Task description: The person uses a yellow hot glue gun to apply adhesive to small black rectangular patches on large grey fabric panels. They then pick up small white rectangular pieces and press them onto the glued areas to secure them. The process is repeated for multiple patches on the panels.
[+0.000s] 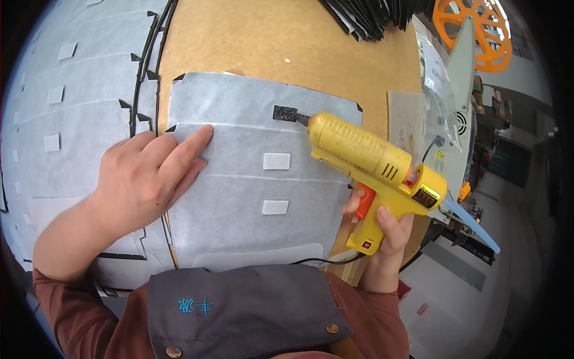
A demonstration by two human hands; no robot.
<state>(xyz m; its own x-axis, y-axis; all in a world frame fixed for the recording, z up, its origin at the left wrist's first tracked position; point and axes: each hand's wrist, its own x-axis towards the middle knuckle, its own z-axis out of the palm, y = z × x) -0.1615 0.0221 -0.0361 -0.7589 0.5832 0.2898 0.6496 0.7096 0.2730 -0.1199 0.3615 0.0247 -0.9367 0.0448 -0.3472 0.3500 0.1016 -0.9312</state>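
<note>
My right hand (391,233) holds a yellow hot glue gun (371,152) by its handle, with fingers at the orange trigger (365,200). A pale blue glue stick (472,224) sticks out of its back end. The nozzle tip is at a small black textured patch (284,113) on a whitish fabric panel (227,152). Below that patch, two white rectangular patches (277,161) lie on the lower layers of the panel. My left hand (146,167) rests on the panel's left side, index finger extended near a seam and nothing held.
More overlapping whitish panels (89,72) with white patches and black corners cover the left side. Brown board (233,42) lies underneath. Black folded pieces (365,18) are stacked at the far edge. A pale machine (457,149) and an orange reel (478,36) stand at right.
</note>
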